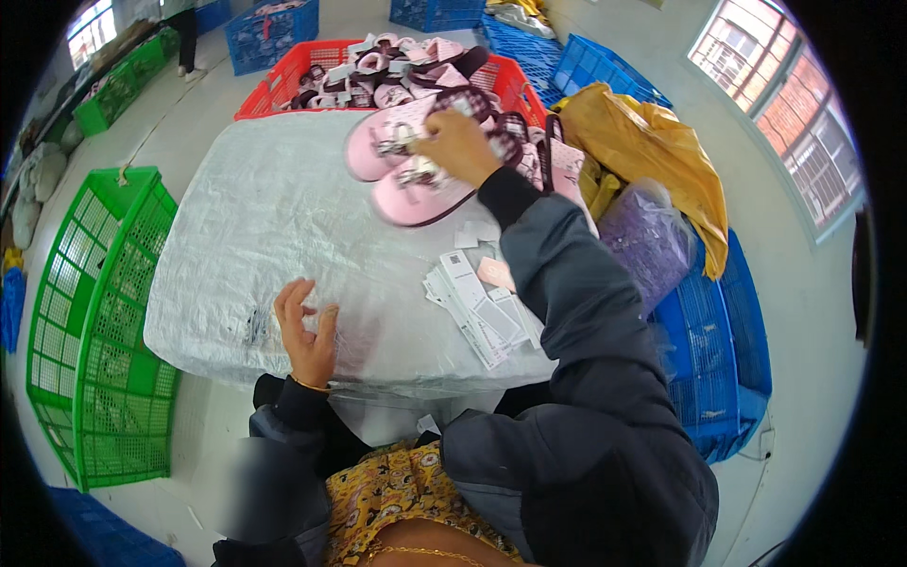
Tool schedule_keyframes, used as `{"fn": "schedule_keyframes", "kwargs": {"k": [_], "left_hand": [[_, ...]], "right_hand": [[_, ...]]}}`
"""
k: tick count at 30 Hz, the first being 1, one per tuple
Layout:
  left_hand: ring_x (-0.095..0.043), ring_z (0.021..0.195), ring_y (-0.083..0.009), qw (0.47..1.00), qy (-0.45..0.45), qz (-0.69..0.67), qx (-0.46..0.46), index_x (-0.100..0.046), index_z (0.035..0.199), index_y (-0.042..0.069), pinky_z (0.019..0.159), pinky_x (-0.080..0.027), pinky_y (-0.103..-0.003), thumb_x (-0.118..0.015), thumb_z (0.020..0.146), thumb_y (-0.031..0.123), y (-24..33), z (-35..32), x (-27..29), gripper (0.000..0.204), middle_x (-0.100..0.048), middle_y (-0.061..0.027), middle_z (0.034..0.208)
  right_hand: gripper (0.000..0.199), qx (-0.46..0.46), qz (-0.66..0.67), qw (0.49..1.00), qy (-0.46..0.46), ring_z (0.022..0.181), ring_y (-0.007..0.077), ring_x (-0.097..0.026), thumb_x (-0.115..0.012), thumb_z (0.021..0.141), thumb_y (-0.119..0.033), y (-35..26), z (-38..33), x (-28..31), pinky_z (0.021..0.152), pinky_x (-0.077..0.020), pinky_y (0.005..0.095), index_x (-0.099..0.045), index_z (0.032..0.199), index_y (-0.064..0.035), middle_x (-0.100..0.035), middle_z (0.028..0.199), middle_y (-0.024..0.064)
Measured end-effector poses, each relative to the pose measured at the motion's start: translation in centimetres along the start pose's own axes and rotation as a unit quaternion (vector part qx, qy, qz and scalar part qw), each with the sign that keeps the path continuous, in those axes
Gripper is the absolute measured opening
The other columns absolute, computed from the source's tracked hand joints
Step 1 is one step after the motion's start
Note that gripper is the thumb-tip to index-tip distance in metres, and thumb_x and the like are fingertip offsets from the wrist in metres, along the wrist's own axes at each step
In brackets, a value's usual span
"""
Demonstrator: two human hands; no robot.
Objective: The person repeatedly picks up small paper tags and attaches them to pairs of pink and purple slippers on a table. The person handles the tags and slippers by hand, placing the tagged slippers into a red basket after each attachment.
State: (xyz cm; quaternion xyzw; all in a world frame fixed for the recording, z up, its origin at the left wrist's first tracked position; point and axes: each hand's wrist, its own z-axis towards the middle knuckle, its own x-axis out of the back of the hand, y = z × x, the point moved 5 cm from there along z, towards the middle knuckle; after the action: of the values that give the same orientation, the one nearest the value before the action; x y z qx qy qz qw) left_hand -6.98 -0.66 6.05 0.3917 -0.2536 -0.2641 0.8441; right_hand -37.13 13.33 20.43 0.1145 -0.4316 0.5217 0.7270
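My right hand reaches across to the far side of the plastic-covered table. Its fingers are closed on a pair of pink slippers with bows and dark checked insides, slightly blurred. More slippers stand beside them at the table's far right corner. My left hand is over the near left part of the table, fingers apart and curled, holding nothing. White printed tags lie in a fanned pile near my right forearm, with a small pink card beside them.
Behind the table, a red crate is heaped with slippers. Green crates stand at the left. Blue crates, a yellow cloth and a clear bag of purple stuff crowd the right. A person stands far left.
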Motion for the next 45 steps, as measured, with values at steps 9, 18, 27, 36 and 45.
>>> {"fn": "schedule_keyframes", "kwargs": {"k": [9,18,27,36,45], "left_hand": [[-0.042,0.131,-0.0258,0.991,0.099,-0.038,-0.083,-0.041,0.139,-0.003,0.111,-0.032,-0.037,-0.054,0.098,0.009,3.5,1.2,1.4,0.045,-0.042,-0.0157,0.144],[-0.057,0.106,-0.0190,0.995,-0.023,0.023,0.089,-0.059,0.122,-0.001,0.094,-0.045,-0.031,-0.054,0.099,0.025,-10.3,6.3,2.0,0.035,-0.061,-0.0114,0.118],[-0.057,0.109,-0.0207,0.996,0.017,0.065,0.059,-0.062,0.120,0.000,0.096,-0.044,-0.033,-0.055,0.099,0.023,-4.2,4.9,3.2,0.032,-0.060,-0.0134,0.119],[-0.056,0.115,-0.0291,0.987,-0.086,0.089,-0.104,-0.064,0.112,0.003,0.100,-0.043,-0.037,-0.065,0.089,0.010,8.3,1.3,-2.1,0.024,-0.060,-0.0155,0.122],[-0.055,0.116,-0.0287,0.979,-0.157,0.061,-0.119,-0.066,0.107,0.003,0.101,-0.041,-0.038,-0.067,0.086,0.007,9.8,-1.2,-5.6,0.021,-0.061,-0.0143,0.121]], "right_hand": [[0.016,-0.390,0.639,0.661,-0.047,0.065,0.0102,-0.055,-0.072,0.086,-0.010,-11.8,-13.3,-4.3,0.057,-0.0459,0.0250,-0.061,0.088,0.0019,-0.059,0.076,0.0035],[0.008,-0.440,0.762,0.475,0.014,0.083,0.0170,-0.064,-0.063,0.090,-0.010,-16.8,-21.2,-7.0,0.076,-0.0542,0.0301,-0.056,0.091,-0.0054,-0.060,0.090,0.0054],[0.029,-0.234,0.148,0.956,0.096,0.090,0.0298,-0.061,-0.072,0.080,-0.013,-8.3,-29.7,4.1,0.076,-0.0491,0.0399,-0.066,0.107,-0.0033,-0.064,0.104,0.0090],[0.032,-0.182,-0.102,0.973,0.097,0.106,0.0305,-0.053,-0.073,0.074,-0.020,-3.8,-29.5,5.9,0.090,-0.0400,0.0436,-0.066,0.102,-0.0069,-0.062,0.111,0.0078],[0.037,-0.152,-0.190,0.962,-0.127,0.100,0.0322,-0.060,-0.069,0.076,-0.032,5.1,-25.4,2.2,0.084,-0.0445,0.0474,-0.066,0.108,-0.0131,-0.070,0.097,0.0105]]}}
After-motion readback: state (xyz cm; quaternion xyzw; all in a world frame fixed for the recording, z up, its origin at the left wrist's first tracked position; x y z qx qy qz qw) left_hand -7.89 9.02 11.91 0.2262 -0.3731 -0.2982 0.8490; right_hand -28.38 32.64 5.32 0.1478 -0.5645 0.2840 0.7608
